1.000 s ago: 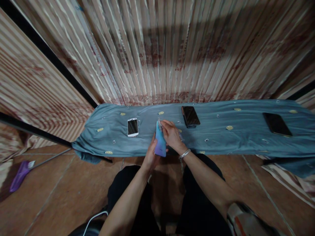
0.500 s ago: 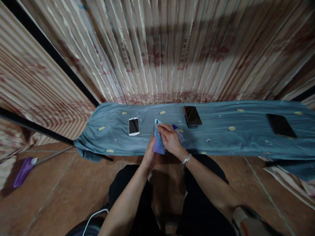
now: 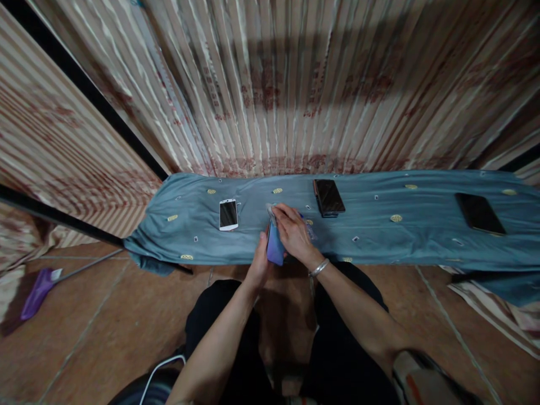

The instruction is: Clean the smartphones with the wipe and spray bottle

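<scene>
My left hand (image 3: pixel 258 265) grips the lower end of a blue-to-purple phone (image 3: pixel 275 247) and holds it on edge above the near side of a low table with a blue-grey cloth (image 3: pixel 379 236). My right hand (image 3: pixel 295 235), with a silver bracelet at the wrist, lies over the phone's upper part and pinches a small pale wipe or film (image 3: pixel 270 210) at its top. Whether that piece is stuck to the phone I cannot tell. A small clear bottle with a blue cap (image 3: pixel 309 228) lies on the cloth just behind my right hand.
On the cloth lie a white phone (image 3: pixel 228 215) to the left, a dark phone (image 3: pixel 328 197) at the back and another dark phone (image 3: pixel 480 213) far right. A striped curtain (image 3: pixel 278 90) hangs behind. A purple broom (image 3: pixel 37 286) lies on the tiled floor at left.
The blue-purple phone has turned from lying flatter on the cloth to standing more on edge. My right hand has slid toward its top end.
</scene>
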Motion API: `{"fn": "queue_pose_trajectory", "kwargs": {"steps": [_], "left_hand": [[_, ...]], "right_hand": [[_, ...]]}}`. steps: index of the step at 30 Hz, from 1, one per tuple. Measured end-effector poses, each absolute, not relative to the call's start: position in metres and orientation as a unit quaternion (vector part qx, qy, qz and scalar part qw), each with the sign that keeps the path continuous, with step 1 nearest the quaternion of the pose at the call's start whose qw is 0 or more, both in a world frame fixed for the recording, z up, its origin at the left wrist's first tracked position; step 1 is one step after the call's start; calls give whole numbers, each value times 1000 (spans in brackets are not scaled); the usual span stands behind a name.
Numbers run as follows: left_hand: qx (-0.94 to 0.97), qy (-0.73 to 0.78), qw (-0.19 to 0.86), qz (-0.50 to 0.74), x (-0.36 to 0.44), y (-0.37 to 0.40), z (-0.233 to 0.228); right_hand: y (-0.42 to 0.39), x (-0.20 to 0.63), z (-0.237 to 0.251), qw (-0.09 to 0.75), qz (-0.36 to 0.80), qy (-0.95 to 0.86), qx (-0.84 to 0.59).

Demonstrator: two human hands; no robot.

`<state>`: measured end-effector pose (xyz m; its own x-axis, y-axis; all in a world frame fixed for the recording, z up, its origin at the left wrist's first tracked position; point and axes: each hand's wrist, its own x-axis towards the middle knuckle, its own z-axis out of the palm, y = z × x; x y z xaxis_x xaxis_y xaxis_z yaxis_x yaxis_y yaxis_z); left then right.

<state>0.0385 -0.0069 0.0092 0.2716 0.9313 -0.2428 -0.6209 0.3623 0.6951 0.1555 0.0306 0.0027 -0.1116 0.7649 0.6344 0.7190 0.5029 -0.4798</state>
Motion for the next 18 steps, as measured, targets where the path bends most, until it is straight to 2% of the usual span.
{"fn": "queue_pose_trajectory", "kwargs": {"steps": [9, 18], "left_hand": [[240, 339, 750, 515, 33, 0, 3], [197, 356, 719, 563, 24, 9, -4]], "right_hand": [[22, 154, 6, 404, -2, -779, -479], [-4, 129, 1, 418, 5, -818, -395]]}}
